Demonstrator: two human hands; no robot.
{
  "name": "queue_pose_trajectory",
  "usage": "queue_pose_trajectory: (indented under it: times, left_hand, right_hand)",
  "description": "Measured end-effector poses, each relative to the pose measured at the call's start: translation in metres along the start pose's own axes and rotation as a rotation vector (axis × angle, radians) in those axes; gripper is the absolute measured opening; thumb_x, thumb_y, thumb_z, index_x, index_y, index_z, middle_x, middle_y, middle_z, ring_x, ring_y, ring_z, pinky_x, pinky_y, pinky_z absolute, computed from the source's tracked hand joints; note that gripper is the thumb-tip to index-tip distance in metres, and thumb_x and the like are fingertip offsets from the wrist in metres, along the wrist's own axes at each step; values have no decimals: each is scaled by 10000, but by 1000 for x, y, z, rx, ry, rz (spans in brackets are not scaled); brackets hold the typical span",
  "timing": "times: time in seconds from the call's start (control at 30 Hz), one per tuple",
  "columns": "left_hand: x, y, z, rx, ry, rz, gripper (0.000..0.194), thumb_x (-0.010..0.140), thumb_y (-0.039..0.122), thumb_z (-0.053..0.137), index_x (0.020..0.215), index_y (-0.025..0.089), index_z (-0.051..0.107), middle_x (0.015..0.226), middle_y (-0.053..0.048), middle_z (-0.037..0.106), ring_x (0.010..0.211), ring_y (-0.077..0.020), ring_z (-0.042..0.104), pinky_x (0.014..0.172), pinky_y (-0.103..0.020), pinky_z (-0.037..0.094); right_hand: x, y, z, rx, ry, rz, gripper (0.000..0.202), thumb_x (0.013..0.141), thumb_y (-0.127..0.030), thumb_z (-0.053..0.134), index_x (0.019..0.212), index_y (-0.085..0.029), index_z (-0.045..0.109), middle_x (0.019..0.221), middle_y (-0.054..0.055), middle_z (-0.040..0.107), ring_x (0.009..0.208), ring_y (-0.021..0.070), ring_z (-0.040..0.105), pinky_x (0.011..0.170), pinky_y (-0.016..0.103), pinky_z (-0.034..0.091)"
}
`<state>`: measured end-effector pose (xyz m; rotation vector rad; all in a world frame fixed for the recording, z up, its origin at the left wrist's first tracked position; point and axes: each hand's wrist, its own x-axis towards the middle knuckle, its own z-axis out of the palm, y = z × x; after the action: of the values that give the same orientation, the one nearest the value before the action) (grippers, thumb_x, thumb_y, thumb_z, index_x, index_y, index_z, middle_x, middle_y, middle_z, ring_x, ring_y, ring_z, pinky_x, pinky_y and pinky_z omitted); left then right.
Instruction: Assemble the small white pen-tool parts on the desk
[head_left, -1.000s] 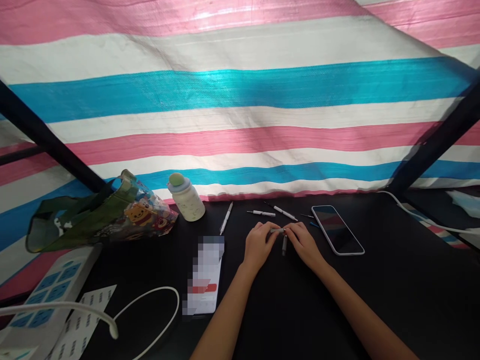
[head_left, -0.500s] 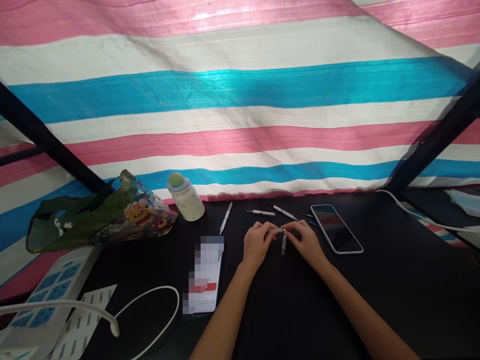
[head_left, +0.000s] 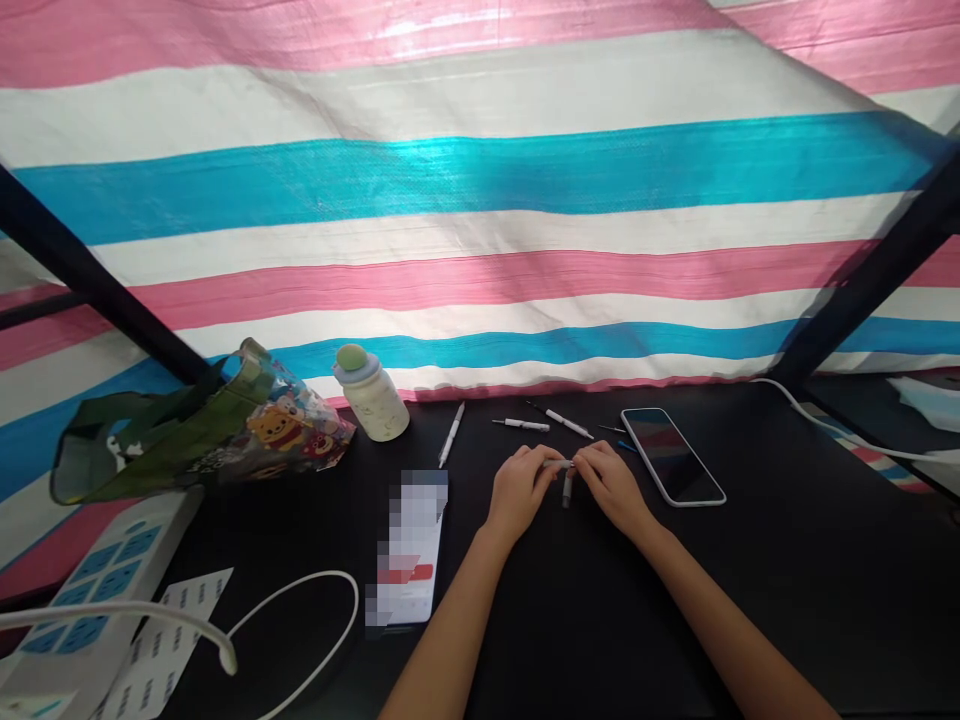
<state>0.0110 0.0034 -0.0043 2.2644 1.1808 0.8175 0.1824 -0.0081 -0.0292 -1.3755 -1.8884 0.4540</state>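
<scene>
Above the black table, my left hand pinches a short grey-white pen barrel, which lies roughly level between the fingers. At the barrel's right end, the fingertips of my right hand are pressed together. Any small piece between them is too small to make out. Just below the fingertips a separate grey pen part points toward me. Behind my hands lie a white pen and another white pen with a dark tip. Further left is a third white pen.
A white-edged phone lies right of my hands, with a blue thin piece beside it. To the left are a lit phone, a bottle, a green bag, a power strip and a white cable.
My right fingertips have shifted slightly right and closed in more around the barrel's end. My left hand has moved slightly right. The pens and phones lie as before.
</scene>
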Motion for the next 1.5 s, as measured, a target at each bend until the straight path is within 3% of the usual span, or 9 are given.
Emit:
queue_pose_trajectory:
  times: [0.2,0.43,0.63,0.87,1.07,1.4,1.5]
  left_hand:
    - [0,-2,1,-33,59,-37,197,906,307,393,989,241,559,778,19,603,804,-142,545,736,-237,414]
    - [0,0,1,-10,35,7,196,909,289,386,955,243,571,836,19,634,820,-144,536,727,-236,410]
    - [0,0,0,-40,56,-32,191,905,296,397,989,237,558,789,16,615,819,-144,548,739,-238,415]
    - [-1,1,1,-18,26,21,174,896,271,414,965,241,571,790,15,627,823,-153,535,742,-247,412]
    - [-1,-1,2,-40,76,-16,174,895,265,416,1007,239,546,827,13,621,821,-144,553,744,-247,419]
    - [-1,2,1,-13,42,55,159,887,227,425,964,230,564,875,6,636,852,-157,510,757,-265,419]
    - [-1,3,1,-19,54,44,158,882,231,438,965,230,572,889,3,633,865,-154,513,766,-265,421]
  right_hand:
    - [-1,0,2,70,39,36,208,874,-363,420,915,-208,553,859,57,592,839,197,547,756,322,438]
    - [0,0,-2,35,-26,15,363,917,-377,320,688,-219,552,707,40,585,825,206,516,774,340,418]
    - [-1,-1,-1,114,29,28,199,875,-348,425,951,-213,549,884,60,601,856,196,542,766,325,440]
    - [0,1,-2,68,-1,40,363,919,-364,305,679,-216,534,703,37,573,806,200,526,768,337,423]
    - [-1,-1,-1,118,40,19,197,864,-364,435,934,-214,544,870,62,592,844,202,548,763,335,442]
    - [-1,1,-4,16,-23,32,360,898,-411,348,641,-214,507,674,25,553,789,192,515,736,313,425]
    - [0,0,-4,2,-20,32,360,898,-405,351,633,-218,506,663,23,562,793,196,510,735,317,423]
